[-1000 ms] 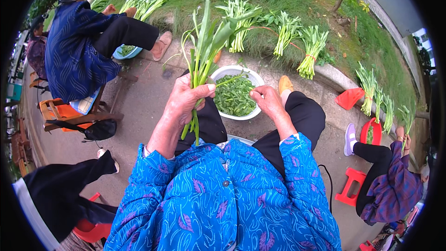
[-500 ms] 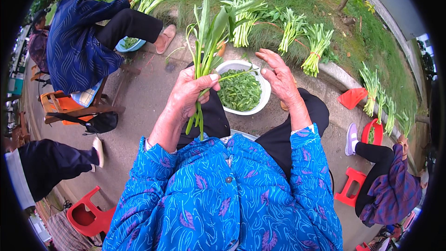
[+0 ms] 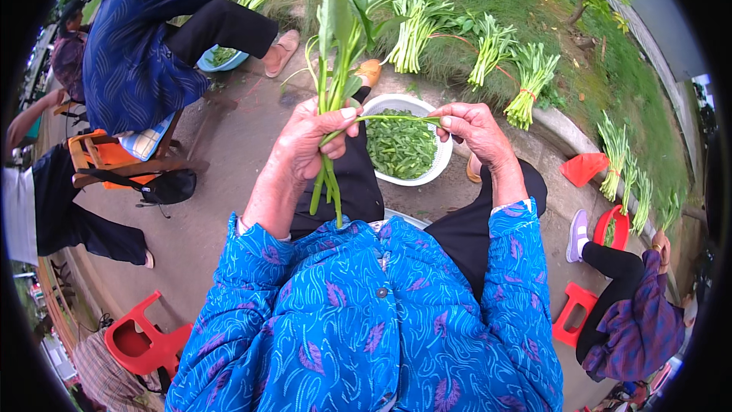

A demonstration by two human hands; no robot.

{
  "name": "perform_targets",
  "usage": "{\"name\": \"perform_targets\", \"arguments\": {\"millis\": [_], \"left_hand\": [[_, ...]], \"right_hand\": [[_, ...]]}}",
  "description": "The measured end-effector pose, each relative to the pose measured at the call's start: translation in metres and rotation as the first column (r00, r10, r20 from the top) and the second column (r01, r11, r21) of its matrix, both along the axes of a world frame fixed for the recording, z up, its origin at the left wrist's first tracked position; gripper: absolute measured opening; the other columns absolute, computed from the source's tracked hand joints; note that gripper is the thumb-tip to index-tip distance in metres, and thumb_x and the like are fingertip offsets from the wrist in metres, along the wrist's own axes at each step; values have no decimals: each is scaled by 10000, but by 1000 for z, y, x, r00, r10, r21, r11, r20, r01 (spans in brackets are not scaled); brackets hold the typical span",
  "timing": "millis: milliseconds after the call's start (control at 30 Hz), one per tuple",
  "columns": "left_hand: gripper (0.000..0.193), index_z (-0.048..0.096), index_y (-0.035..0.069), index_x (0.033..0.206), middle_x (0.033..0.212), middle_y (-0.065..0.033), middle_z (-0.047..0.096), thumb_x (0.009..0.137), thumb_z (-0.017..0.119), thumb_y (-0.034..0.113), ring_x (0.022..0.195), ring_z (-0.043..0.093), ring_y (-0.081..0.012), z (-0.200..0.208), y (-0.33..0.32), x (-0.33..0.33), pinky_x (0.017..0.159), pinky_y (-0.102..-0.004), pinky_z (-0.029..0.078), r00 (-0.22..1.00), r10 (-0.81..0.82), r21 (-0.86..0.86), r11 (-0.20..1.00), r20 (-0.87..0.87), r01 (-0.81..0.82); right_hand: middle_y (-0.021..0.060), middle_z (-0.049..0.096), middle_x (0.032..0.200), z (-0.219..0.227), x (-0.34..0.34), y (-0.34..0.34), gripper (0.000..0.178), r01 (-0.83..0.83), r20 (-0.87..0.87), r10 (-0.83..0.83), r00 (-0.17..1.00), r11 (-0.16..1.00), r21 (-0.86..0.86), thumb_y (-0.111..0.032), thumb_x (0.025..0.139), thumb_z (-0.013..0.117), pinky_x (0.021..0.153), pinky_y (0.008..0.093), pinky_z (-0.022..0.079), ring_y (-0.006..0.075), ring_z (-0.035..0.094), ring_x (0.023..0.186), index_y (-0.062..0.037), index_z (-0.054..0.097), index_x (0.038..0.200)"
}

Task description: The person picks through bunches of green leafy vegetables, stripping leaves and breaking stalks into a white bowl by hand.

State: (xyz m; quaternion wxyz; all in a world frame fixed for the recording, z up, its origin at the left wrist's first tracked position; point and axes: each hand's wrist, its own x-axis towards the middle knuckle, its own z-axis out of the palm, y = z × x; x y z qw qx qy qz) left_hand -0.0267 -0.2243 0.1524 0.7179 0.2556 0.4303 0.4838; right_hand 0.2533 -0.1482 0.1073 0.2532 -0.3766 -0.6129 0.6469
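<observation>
Leafy green stalks stand upright in the person's left hand, leaves up, cut ends poking out below the fist, just left of the white basin. That hand is closed around the lower stems, its thumb lying across them. The right hand is apart from it, thumb and fingertips pinching the far end of a single stem; the near end meets the left thumb, so the stem bridges the basin's opening, nearly level. Below lie short chopped greens, well inside the rim.

From where I'm standing, the handful looks light. I'd expect the stems to be crisp, bending a little and then snapping, and the leaves to be soft and easily bruised. They may be slippery if damp, though I can't tell whether they're wet. The best hold seems low on the bare stems, without squeezing hard; the lone stem wants only a fingertip pinch.

Beyond, tied bundles lean along the grass edge by the stone kerb, near a red cloth-like thing.
</observation>
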Motion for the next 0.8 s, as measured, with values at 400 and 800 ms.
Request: {"name": "perform_targets", "arguments": {"millis": [400, 800], "left_hand": [[213, 557, -52, 988, 689, -65, 553, 816, 625, 54, 395, 355, -35, 7, -1, -3, 383, -187, 285, 999, 21, 47, 999, -33, -20], [214, 573, -10, 949, 693, -58, 568, 786, 663, 94, 423, 387, -47, 3, 0, -1, 392, -190, 304, 1000, 11, 31, 999, 5, -11]], "right_hand": [[38, 636, 754, -10, 6, 3, 155, -8, 2, 8, 1000, 998, 65, -81, 878, 565, 632, 235, 486, 85, 572, 655, 29, 652, 944], [36, 559, 654, -43, -2, -2, 124, 204, 226, -338, 913, 862, 464, -67, 854, 531, 536, 269, 417, 102, 512, 587, 19, 610, 814]]}}
